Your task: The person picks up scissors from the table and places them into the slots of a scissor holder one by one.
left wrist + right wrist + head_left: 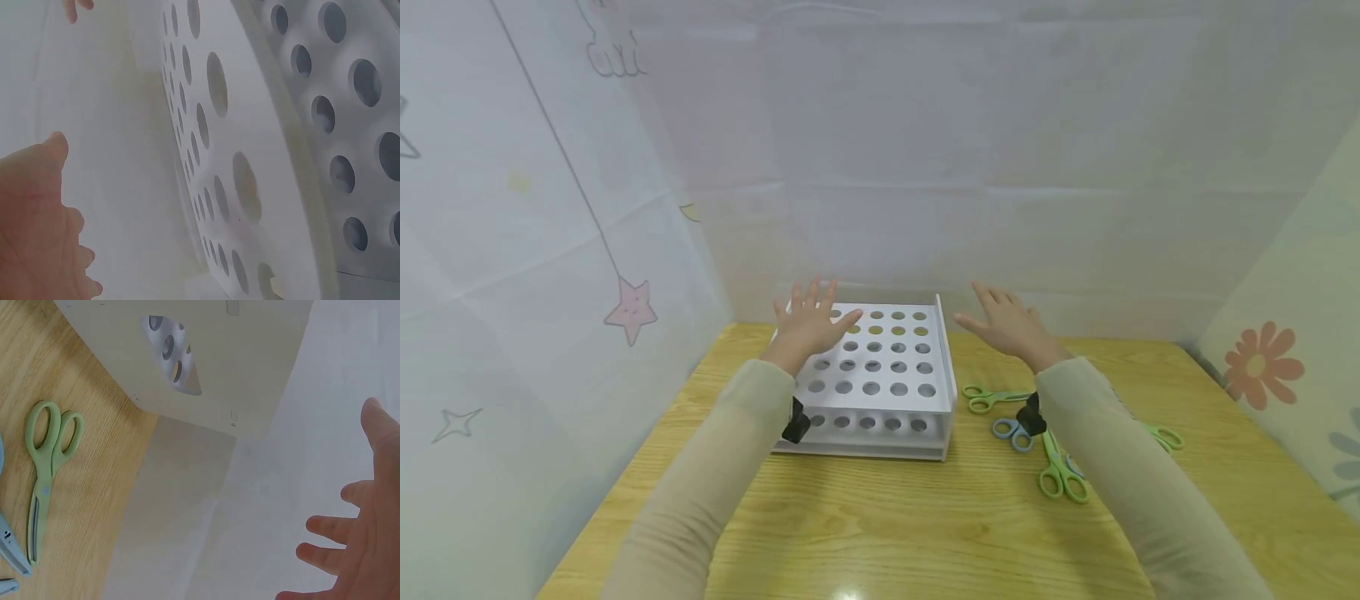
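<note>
A white rack [910, 400] with rows of round holes on stepped levels stands on the wooden table. Over its left part my left hand [811, 329] is held up with fingers spread, holding nothing. My right hand [1009, 329] hovers to the right of the rack, fingers stretched out, also without anything in it. Below and around the right forearm lie several scissors: green scissors [42, 469] beside the rack, blue scissors [1017, 433], and another green pair [1058, 477] nearer the front. The right sleeve covers part of the scissors.
The wooden table [865, 525] reaches forward to a pale cloth backdrop [880, 167]. Similar printed cloth hangs at the left and right sides. More green scissors handles [1165, 437] show to the right of the right forearm.
</note>
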A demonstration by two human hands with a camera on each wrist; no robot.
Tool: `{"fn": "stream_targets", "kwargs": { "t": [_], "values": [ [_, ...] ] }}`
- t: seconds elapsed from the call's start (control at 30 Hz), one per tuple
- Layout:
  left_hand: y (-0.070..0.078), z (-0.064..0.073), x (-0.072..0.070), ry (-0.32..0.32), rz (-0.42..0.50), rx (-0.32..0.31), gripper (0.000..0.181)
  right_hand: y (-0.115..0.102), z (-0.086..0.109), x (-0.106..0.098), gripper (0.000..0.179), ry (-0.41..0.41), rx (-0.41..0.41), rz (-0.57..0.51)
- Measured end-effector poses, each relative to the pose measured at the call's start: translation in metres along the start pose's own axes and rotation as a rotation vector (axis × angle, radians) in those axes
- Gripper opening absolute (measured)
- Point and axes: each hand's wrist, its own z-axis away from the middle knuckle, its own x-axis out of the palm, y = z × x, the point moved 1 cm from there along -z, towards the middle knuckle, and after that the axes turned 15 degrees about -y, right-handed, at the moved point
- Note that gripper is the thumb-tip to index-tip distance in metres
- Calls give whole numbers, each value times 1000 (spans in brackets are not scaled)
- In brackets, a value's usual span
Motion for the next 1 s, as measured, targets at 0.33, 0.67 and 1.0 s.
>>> {"fn": "stream_targets", "kwargs": {
  "t": [0.33,0.67,1.0],
  "values": [
    [-16,6,1,-11,13,-15,78,9,-1,7,84,-3,4,1],
    [-33,9,4,-8,58,-29,82,17,-3,15,89,-7,-4,-7],
    [-51,9,12,11,58,-21,79,24,-2,26,89,-10,-7,-41]
  ]
}}
